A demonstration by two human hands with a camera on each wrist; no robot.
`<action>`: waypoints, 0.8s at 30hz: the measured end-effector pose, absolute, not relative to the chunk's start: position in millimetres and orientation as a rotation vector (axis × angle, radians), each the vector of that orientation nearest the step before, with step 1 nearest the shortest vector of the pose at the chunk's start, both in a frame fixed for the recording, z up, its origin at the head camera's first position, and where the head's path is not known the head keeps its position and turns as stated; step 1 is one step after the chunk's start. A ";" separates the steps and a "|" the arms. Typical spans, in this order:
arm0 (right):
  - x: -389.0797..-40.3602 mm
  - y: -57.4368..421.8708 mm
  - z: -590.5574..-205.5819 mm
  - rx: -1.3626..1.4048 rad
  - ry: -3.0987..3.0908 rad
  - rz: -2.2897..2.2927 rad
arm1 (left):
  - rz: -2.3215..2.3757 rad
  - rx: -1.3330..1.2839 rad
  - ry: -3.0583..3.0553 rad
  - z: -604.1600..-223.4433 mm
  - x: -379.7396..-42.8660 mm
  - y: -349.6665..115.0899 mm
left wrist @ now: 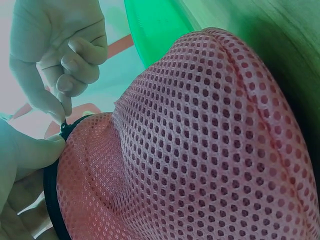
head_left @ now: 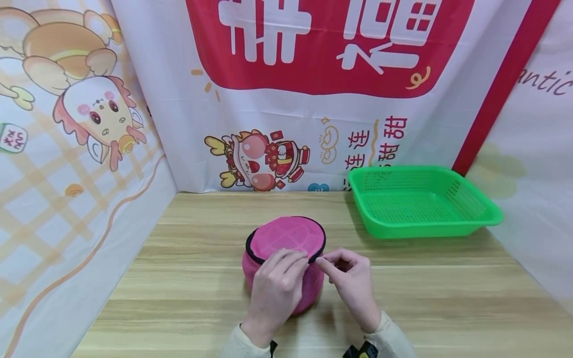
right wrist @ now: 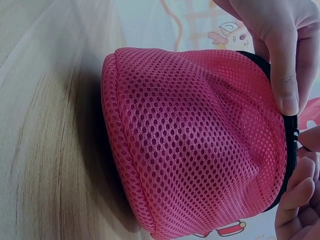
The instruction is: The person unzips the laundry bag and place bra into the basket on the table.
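A round pink mesh laundry bag [head_left: 286, 233] stands upright on the table, its top edged by a black zipper [right wrist: 291, 165]. My left hand [head_left: 277, 288] pinches the zipper edge at the near side of the top, thumb on the outer side and fingers over the lid. Just to its right, my right hand [head_left: 351, 283] pinches the small zipper pull [right wrist: 296, 135] between thumb and forefinger, its other fingers curled in. In the left wrist view the two hands almost meet at the pull. Whatever the bag may hold cannot be made out through the mesh.
A green plastic basket [head_left: 425, 231] stands at the back right of the wooden table [head_left: 179, 278]. Printed cloth hangs behind the table [head_left: 179, 99] and along both sides.
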State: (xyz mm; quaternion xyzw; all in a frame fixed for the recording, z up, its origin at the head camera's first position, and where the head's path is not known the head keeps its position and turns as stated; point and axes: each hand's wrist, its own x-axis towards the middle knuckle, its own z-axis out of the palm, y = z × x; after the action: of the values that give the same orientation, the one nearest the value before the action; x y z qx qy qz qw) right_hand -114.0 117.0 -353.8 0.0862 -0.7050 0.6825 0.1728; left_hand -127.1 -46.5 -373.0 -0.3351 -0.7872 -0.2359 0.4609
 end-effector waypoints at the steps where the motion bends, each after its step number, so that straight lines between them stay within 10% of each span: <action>1: -113.7 117.1 -353.0 0.241 -2.005 1.939 | -0.580 -0.825 -1.936 -373.1 -127.1 -46.5; 24: -133.4 127.4 -385.3 0.095 -2.007 1.937 | -0.569 -0.824 -1.923 -372.9 -127.3 -47.0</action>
State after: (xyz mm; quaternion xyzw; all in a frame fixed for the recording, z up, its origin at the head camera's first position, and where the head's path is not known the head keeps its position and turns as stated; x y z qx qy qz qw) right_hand -133.4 127.4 -385.3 0.0334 -0.7080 0.6834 0.1747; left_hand -127.3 -47.0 -372.9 -0.3360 -0.7840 -0.2318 0.4676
